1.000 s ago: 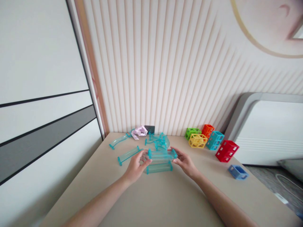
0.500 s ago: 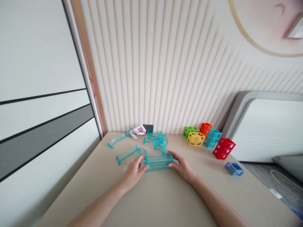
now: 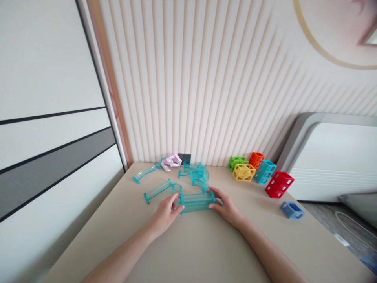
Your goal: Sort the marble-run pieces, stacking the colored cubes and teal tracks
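Observation:
Two clear teal straight track pieces (image 3: pixel 196 201) lie side by side on the beige table (image 3: pixel 206 251), pressed together. My left hand (image 3: pixel 165 214) grips their left end with curled fingers. My right hand (image 3: pixel 226 206) grips their right end, thumb on top. Both hands rest at table level, one at each end of the pair.
More teal track pieces lie behind: a straight piece (image 3: pixel 159 190), a curved piece (image 3: pixel 145 173), a tangle of curves (image 3: pixel 196 175). A lilac piece (image 3: pixel 172 161) sits by the ribbed wall. Coloured lattice blocks stand right: green (image 3: pixel 238 162), yellow (image 3: pixel 244 172), orange (image 3: pixel 256 159), cyan (image 3: pixel 265 171), red (image 3: pixel 279 184), blue (image 3: pixel 291 210).
One second ago I held one track piece above the other. It has come down against the piece on the table, and both hands now hold the pair together.

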`<state>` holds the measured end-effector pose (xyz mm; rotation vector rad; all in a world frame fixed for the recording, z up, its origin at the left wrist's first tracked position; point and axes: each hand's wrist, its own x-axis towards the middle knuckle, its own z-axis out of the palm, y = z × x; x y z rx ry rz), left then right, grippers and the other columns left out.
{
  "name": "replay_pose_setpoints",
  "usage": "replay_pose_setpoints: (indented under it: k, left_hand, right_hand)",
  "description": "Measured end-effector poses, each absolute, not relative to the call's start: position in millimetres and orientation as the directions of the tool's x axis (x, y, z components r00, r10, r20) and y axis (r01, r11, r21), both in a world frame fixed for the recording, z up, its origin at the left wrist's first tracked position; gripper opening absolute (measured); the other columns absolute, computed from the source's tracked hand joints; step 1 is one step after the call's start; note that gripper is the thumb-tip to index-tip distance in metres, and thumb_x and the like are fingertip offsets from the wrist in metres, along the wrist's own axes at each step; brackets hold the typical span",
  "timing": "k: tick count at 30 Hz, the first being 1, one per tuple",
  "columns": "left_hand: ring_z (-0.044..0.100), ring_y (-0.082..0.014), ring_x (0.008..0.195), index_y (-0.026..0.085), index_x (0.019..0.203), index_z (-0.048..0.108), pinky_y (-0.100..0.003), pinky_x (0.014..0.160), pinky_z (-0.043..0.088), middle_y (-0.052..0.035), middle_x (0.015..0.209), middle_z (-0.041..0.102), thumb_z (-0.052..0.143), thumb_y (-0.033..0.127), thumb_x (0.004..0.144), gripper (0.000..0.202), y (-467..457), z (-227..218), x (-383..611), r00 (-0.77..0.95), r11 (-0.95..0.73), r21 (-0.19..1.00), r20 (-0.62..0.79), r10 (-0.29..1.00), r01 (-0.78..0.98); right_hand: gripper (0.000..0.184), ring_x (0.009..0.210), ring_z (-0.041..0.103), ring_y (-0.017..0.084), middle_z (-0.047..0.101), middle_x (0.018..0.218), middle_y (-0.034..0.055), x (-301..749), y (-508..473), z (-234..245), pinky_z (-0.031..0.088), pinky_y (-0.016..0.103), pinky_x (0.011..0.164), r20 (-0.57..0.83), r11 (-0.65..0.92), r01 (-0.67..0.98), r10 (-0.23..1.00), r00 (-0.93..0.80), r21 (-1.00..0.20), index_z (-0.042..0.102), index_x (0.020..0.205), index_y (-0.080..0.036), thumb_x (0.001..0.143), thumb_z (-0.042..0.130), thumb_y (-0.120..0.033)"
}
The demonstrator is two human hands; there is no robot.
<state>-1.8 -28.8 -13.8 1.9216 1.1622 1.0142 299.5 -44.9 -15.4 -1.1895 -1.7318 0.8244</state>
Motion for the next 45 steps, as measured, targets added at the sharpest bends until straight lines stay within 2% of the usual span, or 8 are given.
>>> replay_pose_setpoints:
  k: [7,11,15,20,26,33,45]
  left_hand:
    - [0.058,-0.0181,0.064,0.016,0.121,0.065,-0.029,0.067,0.048,-0.0011,0.072,0.065,0.063,0.045,0.084,0.048,-28,-14,-2,0.328,-0.379,0.814,0.247,0.912,0.44]
    - [0.058,-0.0179,0.062,0.017,0.119,0.066,-0.029,0.066,0.048,-0.0005,0.07,0.065,0.064,0.047,0.082,0.047,-29,-12,-2,0.315,-0.383,0.815,0.261,0.913,0.434]
    - [0.059,-0.0186,0.068,0.016,0.121,0.065,-0.03,0.072,0.05,-0.0034,0.08,0.069,0.063,0.049,0.081,0.052,-28,-12,-2,0.313,-0.359,0.818,0.232,0.921,0.45]
    - [0.059,-0.0182,0.074,0.015,0.128,0.06,-0.032,0.078,0.05,-0.0051,0.093,0.07,0.066,0.047,0.079,0.06,-27,-14,-4,0.356,-0.338,0.801,0.169,0.919,0.494]
    - [0.059,-0.0191,0.073,0.014,0.129,0.06,-0.031,0.076,0.048,-0.0022,0.08,0.064,0.064,0.043,0.081,0.057,-26,-18,-3,0.352,-0.323,0.785,0.143,0.925,0.529]
    - [0.057,-0.0186,0.072,0.012,0.128,0.06,-0.03,0.073,0.046,-0.0012,0.078,0.061,0.063,0.045,0.081,0.057,-26,-17,-3,0.365,-0.325,0.782,0.134,0.921,0.533]
    - [0.056,-0.0188,0.074,0.014,0.128,0.059,-0.03,0.076,0.046,-0.0018,0.081,0.062,0.068,0.039,0.078,0.057,-28,-11,-2,0.36,-0.316,0.78,0.126,0.925,0.54]
  right_hand:
    - [0.067,0.118,0.062,0.029,0.068,0.126,0.0101,299,-45,-14,0.045,0.051,0.107,0.247,0.303,0.377,0.95,-0.192,-0.875,0.055,0.134,-0.025,0.076,0.078,-0.052]
    - [0.078,0.124,0.058,0.03,0.064,0.131,0.0107,300,-47,-13,0.042,0.051,0.109,0.21,0.275,0.35,0.955,-0.212,-0.895,0.05,0.14,-0.025,0.074,0.08,-0.052]
    - [0.083,0.124,0.057,0.029,0.064,0.131,0.0109,305,-47,-10,0.041,0.051,0.11,0.173,0.253,0.321,0.95,-0.259,-0.913,0.045,0.146,-0.025,0.075,0.079,-0.052]
    - [0.076,0.122,0.058,0.03,0.064,0.131,0.0113,313,-46,-5,0.04,0.052,0.11,0.147,0.249,0.324,0.94,-0.309,-0.913,0.046,0.145,-0.024,0.081,0.074,-0.053]
    - [0.067,0.125,0.056,0.031,0.063,0.133,0.0118,313,-47,-5,0.041,0.052,0.11,0.138,0.243,0.337,0.942,-0.307,-0.91,0.053,0.139,-0.022,0.084,0.069,-0.055]
    - [0.058,0.121,0.059,0.029,0.064,0.132,0.0107,314,-46,-9,0.043,0.05,0.108,0.15,0.263,0.361,0.938,-0.313,-0.895,0.055,0.135,-0.022,0.087,0.067,-0.052]
    - [0.061,0.122,0.059,0.031,0.065,0.131,0.0108,314,-45,-8,0.042,0.053,0.109,0.128,0.246,0.366,0.94,-0.316,-0.898,0.057,0.135,-0.021,0.084,0.071,-0.051]
